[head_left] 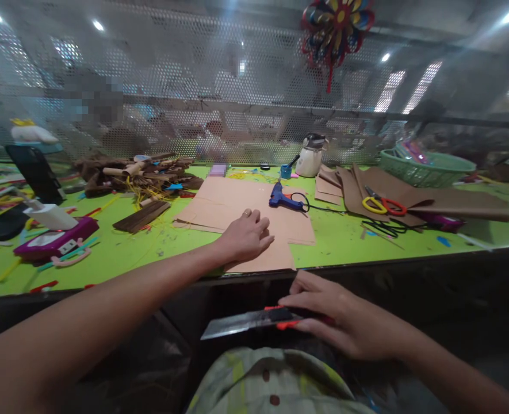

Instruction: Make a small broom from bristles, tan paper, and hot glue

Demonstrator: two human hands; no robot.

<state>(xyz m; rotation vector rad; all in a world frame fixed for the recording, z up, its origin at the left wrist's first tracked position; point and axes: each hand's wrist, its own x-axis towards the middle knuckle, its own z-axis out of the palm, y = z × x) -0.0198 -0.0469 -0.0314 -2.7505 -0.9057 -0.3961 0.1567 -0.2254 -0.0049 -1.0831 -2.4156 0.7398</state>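
Note:
My left hand [244, 237] rests on a stack of tan cardboard sheets [219, 204] near the front edge of the green table [340, 236], knuckles up and fingers curled down onto the top sheet. Below the table edge, over my lap, my right hand [344, 319] is closed around the red handle of a utility knife [248, 322]. Its long blade is extended and points left. A blue glue gun [283, 198] lies on the far part of the sheets, beyond my left hand.
Yellow-and-red scissors [383, 205] lie on brown sheets [448, 201] at the right, near a green basket [427, 167]. A pile of brown rolls and strips [129, 172] sits back left, a purple device [56, 241] at the left. A perforated metal screen [237, 86] backs the table.

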